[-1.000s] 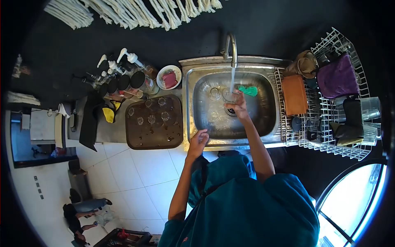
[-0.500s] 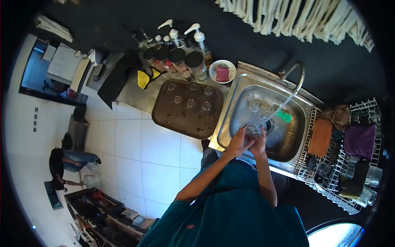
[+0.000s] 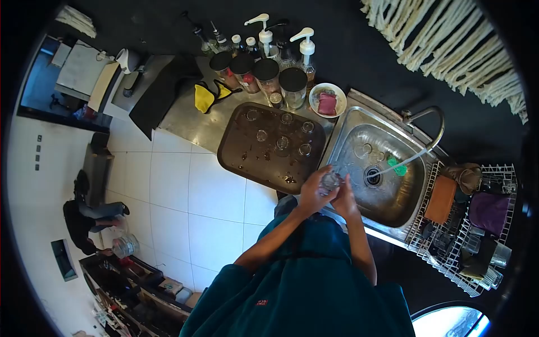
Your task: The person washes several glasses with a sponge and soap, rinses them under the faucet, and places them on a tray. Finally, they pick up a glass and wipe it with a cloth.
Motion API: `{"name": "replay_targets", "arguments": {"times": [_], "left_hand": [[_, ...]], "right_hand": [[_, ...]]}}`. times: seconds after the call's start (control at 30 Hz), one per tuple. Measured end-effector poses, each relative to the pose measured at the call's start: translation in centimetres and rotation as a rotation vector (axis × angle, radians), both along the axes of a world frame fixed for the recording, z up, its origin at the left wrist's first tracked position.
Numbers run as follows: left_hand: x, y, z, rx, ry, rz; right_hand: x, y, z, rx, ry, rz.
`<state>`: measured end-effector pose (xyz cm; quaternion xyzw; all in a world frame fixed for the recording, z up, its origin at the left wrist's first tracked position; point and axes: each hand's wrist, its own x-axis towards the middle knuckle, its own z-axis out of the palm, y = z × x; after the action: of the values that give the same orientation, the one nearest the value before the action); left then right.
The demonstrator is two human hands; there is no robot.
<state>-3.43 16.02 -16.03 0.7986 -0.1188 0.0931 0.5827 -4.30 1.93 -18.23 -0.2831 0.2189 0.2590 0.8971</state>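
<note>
A small clear glass (image 3: 330, 181) is over the near left rim of the sink, between my hands. My left hand (image 3: 312, 195) is closed round its left side. My right hand (image 3: 345, 201) is closed against the glass from the right, its fingertips partly hidden. Water runs from the curved faucet (image 3: 439, 132) toward the drain (image 3: 373, 177), to the right of my hands. Two more clear glasses lie in the steel sink (image 3: 407, 210), near a green scrubber (image 3: 397, 166). On the left, a brown tray (image 3: 258, 168) carries several upturned clear glasses and water drops.
A bowl (image 3: 327, 100) with a pink sponge stands behind the tray, beside black-lidded jars (image 3: 266, 73) and pump bottles (image 3: 307, 48). To the right is a white wire rack (image 3: 443, 261) with cloths and glasses. A person (image 3: 84, 224) bends over a large clear bottle at far left.
My hands have moved left with the glass, out of the water stream toward the tray. The view has shifted. The person at far left has bent lower.
</note>
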Motion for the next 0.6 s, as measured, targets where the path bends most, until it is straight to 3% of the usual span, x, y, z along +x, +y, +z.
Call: {"name": "replay_targets", "arguments": {"times": [0.1,0.17,0.3,0.47,0.6], "left_hand": [[-0.3,5.9,1.8,-0.04,0.148,0.102],[0.3,10.6,2.2,0.039,0.088,0.26],[3.1,20.1,2.1,0.052,0.215,0.468],[9.0,26.7,-1.2,0.455,0.187,0.392],[11.9,27.2,-2.0,0.513,0.223,0.24]], "right_hand": [[-0.1,1.2,-2.0,-0.136,-0.027,0.078],[0.1,1.8,-1.1,-0.252,-0.033,0.097],[-1.4,1.1,-3.7,-0.378,0.081,-0.124],[-2.8,0.8,-3.5,-0.474,0.168,-0.26],[-4.1,0.4,-3.3,-0.512,0.172,-0.345]]}}
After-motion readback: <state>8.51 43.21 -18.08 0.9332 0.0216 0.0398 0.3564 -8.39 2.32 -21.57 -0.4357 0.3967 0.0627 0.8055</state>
